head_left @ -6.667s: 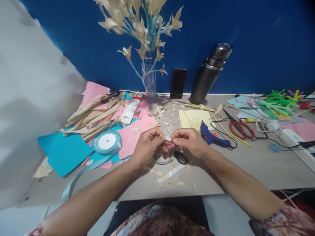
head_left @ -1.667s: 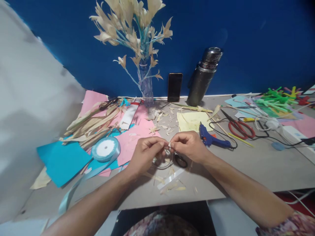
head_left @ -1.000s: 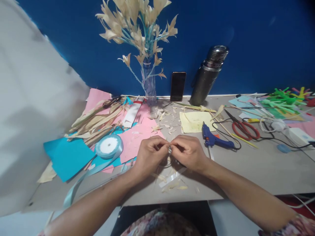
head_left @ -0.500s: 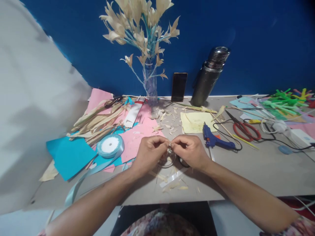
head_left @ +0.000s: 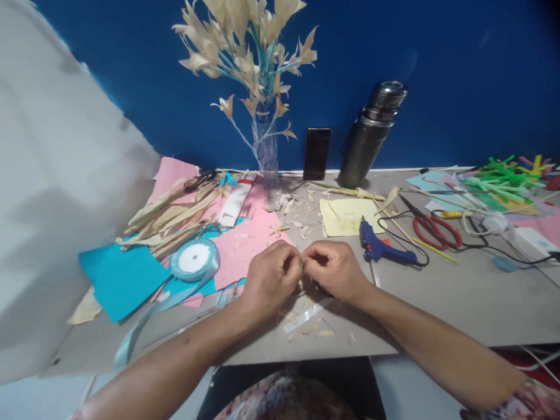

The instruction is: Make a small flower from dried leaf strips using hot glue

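My left hand (head_left: 273, 269) and my right hand (head_left: 333, 269) meet over the front middle of the table, fingertips pinched together. Between the tips is something small and thin, mostly covered by the fingers. Below them, part of a thin loop (head_left: 301, 289) shows, and I cannot tell whether it joins what I pinch. A strip of clear tape or plastic (head_left: 308, 317) lies under my hands among pale husk scraps (head_left: 324, 333). Right of my right hand rests a blue glue gun (head_left: 385, 249). Left of my left hand lies a spool of light blue ribbon (head_left: 195, 258), its end trailing forward.
Dried husks (head_left: 175, 219) lie over pink paper (head_left: 245, 242) and blue sheets (head_left: 125, 280). Behind stand a vase (head_left: 266, 146) of husk flowers, a phone (head_left: 317, 154) and a leaning flask (head_left: 371, 137). Scissors (head_left: 437, 232), cables and green pipe cleaners (head_left: 499, 181) occupy the right.
My left hand has turned slightly, its fingers curling closer in at the pinch. Less of the thin loop shows beneath the hands. The view has shifted slightly.
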`<state>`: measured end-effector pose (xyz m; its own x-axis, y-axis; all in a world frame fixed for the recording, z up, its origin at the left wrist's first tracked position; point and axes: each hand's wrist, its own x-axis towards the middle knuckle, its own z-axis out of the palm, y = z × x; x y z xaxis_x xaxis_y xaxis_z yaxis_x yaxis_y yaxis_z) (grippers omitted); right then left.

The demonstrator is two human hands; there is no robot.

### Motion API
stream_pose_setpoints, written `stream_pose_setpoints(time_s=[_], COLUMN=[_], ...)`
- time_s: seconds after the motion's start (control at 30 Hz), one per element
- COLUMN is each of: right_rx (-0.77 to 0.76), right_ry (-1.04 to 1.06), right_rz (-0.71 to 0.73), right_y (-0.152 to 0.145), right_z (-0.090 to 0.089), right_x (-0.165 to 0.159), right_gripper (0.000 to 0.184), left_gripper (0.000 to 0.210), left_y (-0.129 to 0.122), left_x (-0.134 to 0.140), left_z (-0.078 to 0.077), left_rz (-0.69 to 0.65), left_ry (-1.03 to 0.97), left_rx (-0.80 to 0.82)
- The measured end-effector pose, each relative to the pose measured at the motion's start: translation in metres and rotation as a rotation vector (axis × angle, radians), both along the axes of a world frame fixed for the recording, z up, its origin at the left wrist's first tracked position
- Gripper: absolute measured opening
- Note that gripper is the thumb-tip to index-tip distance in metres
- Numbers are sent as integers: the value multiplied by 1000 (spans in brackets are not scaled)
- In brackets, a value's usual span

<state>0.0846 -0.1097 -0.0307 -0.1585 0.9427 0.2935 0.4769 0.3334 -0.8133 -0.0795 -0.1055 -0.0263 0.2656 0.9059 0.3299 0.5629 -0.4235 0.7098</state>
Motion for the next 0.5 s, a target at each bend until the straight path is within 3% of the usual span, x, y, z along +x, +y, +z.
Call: stream_pose_setpoints(time_s=[0.13,0.3,0.5], right_rx=[-33,-94,-245], right_ry=[63,125,237], right_rz=[11,-1,41], right_y=[1,3,5], right_z=[2,6,6], right_x=[0,1,4], right_gripper=[15,14,15], left_gripper=[16,16,17], left_y=[0,0,1], left_x=[2,4,2], left_z=[0,3,3], left_rz=[18,46,78], left_ry=[-27,-229,-212], left_rx=[-58,-232,-172])
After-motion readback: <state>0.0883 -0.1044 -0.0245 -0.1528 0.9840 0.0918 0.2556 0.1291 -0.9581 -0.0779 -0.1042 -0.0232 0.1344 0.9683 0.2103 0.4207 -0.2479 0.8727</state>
